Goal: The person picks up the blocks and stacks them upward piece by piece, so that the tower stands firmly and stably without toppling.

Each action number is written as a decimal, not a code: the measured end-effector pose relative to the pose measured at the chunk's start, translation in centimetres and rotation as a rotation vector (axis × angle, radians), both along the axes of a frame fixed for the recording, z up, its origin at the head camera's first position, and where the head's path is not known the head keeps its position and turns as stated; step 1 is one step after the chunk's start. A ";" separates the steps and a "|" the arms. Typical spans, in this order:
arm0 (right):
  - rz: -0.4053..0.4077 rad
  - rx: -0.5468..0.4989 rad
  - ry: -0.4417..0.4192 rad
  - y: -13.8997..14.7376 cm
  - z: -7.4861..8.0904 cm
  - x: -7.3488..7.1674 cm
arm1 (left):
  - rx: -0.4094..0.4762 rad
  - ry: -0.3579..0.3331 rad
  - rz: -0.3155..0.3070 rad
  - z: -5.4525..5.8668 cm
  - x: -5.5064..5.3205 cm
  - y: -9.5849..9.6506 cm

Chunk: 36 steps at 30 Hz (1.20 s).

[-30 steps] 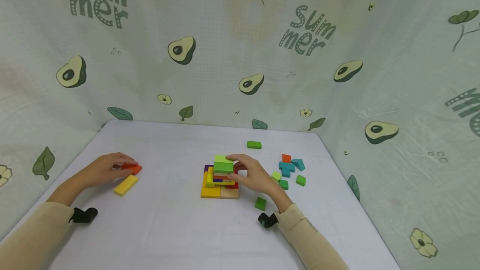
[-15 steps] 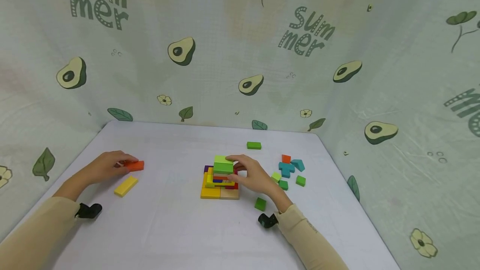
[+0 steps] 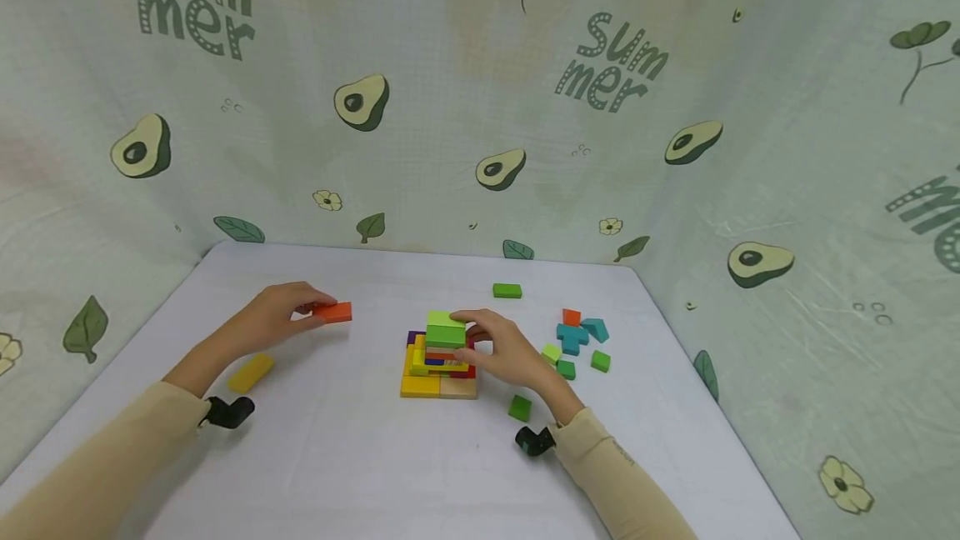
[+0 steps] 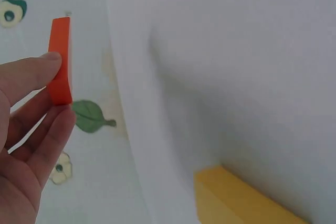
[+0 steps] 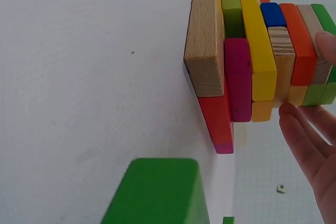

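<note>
Between thumb and fingertips my left hand (image 3: pixel 273 317) pinches an orange block (image 3: pixel 339 312), held above the table left of a block tower (image 3: pixel 446 338). The left wrist view shows the thumb on one face of this orange block (image 4: pixel 60 64). My right hand (image 3: pixel 512 352) holds the tower's upper layers from the right side. In the right wrist view its thumb and fingers (image 5: pixel 302 140) touch the stacked blocks (image 5: pixel 262 61). The tower has a wide yellow, wood and red base, narrower mixed layers above, and light green blocks on top.
A yellow block (image 3: pixel 251 373) lies below the left forearm. Right of the tower lie several teal blocks (image 3: pixel 572 338), green blocks and an orange block (image 3: pixel 572 317). One green block (image 3: pixel 520 407) is near the right wrist; another green block (image 3: pixel 507 291) lies behind the tower.
My left hand has lifted the orange block off the table near the yellow block and carried it right, toward the tower. My right hand has stayed at the tower.
</note>
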State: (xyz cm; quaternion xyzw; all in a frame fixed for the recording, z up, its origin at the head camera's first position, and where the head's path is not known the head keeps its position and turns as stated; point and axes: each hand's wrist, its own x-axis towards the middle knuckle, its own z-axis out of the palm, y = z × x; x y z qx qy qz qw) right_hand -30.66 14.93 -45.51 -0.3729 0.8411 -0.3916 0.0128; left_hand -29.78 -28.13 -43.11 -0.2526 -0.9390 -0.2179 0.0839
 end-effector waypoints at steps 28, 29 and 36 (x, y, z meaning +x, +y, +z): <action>0.008 -0.030 0.031 0.0 0.5 0.0 | 0.064 0.018 -0.231 3.2 -0.5 14.2; 0.009 -0.033 0.031 0.0 0.5 0.0 | 0.067 0.018 -0.233 3.2 -0.5 14.3; 0.005 -0.040 0.022 0.0 0.6 0.0 | 0.089 0.016 -0.219 2.9 -0.8 15.2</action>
